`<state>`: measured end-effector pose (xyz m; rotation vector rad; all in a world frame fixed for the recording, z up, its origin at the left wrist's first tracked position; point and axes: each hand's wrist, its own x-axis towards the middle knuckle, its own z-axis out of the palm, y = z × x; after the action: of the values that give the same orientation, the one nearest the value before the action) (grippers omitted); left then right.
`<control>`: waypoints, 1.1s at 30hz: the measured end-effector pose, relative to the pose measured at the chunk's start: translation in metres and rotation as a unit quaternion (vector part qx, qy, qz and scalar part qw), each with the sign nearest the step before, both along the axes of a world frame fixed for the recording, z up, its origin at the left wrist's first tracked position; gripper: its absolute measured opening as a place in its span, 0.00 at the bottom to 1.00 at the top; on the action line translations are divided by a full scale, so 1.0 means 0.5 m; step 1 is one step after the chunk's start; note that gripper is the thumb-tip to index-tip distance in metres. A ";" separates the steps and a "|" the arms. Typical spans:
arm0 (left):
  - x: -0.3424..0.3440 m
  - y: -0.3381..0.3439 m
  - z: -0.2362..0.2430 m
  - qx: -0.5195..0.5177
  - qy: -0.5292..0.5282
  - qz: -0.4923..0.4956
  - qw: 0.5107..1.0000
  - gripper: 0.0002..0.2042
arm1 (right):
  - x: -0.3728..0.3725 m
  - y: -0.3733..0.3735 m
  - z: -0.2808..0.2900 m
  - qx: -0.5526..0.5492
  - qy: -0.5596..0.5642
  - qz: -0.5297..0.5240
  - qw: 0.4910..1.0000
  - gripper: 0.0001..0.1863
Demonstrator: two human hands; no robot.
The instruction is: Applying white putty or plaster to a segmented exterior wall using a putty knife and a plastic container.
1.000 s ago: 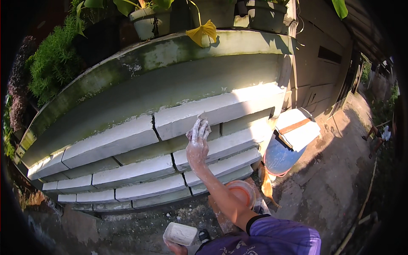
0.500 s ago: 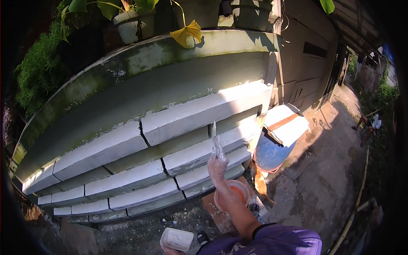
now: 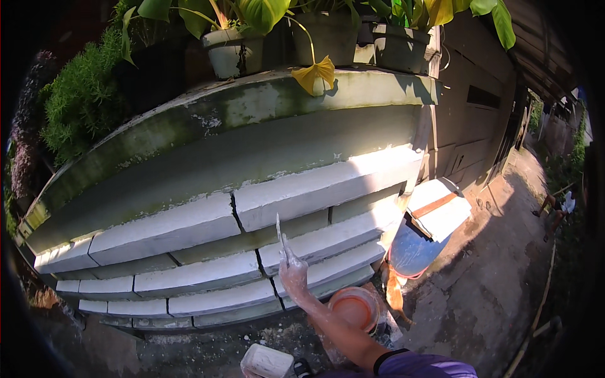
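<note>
The paintbrush (image 3: 280, 238), thin and pale, stands nearly upright just below the picture's centre, its tip at the gap between two white-coated ledges of the stepped wall (image 3: 189, 227). The right hand (image 3: 293, 275), smeared white, is closed around its handle from below. At five o'clock from the hand an orange bucket (image 3: 355, 309) sits on the ground; at three o'clock a blue drum (image 3: 413, 252) stands under a white board. By my reading the raised ledges are mostly whitened, while the recessed bands between them and the upper greenish face remain bare. At six o'clock a white container (image 3: 267, 361) is cut by the edge; the left hand holding it is hidden, so I cannot tell its grip.
</note>
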<state>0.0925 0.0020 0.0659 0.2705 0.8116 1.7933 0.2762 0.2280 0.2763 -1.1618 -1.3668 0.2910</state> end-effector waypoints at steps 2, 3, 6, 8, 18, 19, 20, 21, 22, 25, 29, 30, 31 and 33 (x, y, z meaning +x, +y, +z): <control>-0.006 0.010 0.003 0.002 -0.001 0.006 1.000 0.23 | -0.026 -0.011 -0.024 0.086 -0.019 0.033 0.996 0.22; -0.020 0.010 0.003 0.002 0.002 0.016 1.000 0.23 | -0.042 -0.032 -0.016 0.066 -0.009 0.094 0.993 0.22; -0.055 0.015 0.007 0.004 0.007 0.036 0.999 0.23 | -0.027 -0.038 0.009 0.062 -0.002 0.099 0.993 0.21; -0.069 0.015 0.010 0.005 0.009 0.045 0.999 0.23 | 0.027 -0.019 0.028 0.072 0.020 -0.023 0.997 0.19; -0.116 0.004 -0.019 -0.007 -0.008 0.078 0.997 0.23 | 0.113 0.073 0.063 0.059 0.021 -0.263 0.963 0.19; -0.129 0.002 -0.022 -0.009 -0.005 0.084 0.996 0.23 | 0.067 0.071 0.068 0.033 -0.002 -0.246 0.969 0.19; -0.133 0.006 -0.023 -0.009 -0.006 0.081 0.997 0.23 | 0.037 0.075 0.061 0.102 -0.054 -0.248 0.962 0.20; -0.142 0.008 -0.025 -0.011 -0.004 0.080 0.997 0.23 | -0.005 0.075 0.063 0.141 -0.066 -0.229 0.961 0.19; -0.151 0.011 -0.028 -0.013 -0.002 0.079 0.997 0.23 | -0.047 0.069 0.071 0.181 -0.077 -0.210 0.958 0.19; -0.185 0.003 -0.030 -0.020 0.005 0.080 0.997 0.23 | -0.157 0.024 0.101 0.174 -0.164 -0.147 0.960 0.18; -0.210 0.023 -0.033 -0.019 0.008 0.072 0.997 0.23 | -0.175 -0.033 0.096 0.115 -0.146 -0.054 0.981 0.20; -0.206 0.029 -0.036 -0.020 0.004 0.060 0.998 0.23 | -0.141 -0.041 0.101 0.138 -0.153 -0.084 0.975 0.19; -0.201 0.036 -0.038 -0.022 -0.001 0.049 0.999 0.23 | -0.103 -0.050 0.108 0.161 -0.161 -0.113 0.967 0.19; -0.234 0.033 -0.041 -0.018 0.010 0.063 0.998 0.23 | -0.064 -0.033 0.143 0.213 -0.130 -0.177 0.952 0.20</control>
<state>-0.0245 0.0187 0.0456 0.2171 0.8906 1.8940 0.2445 0.2115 0.3476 -1.0743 -1.3302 -0.4119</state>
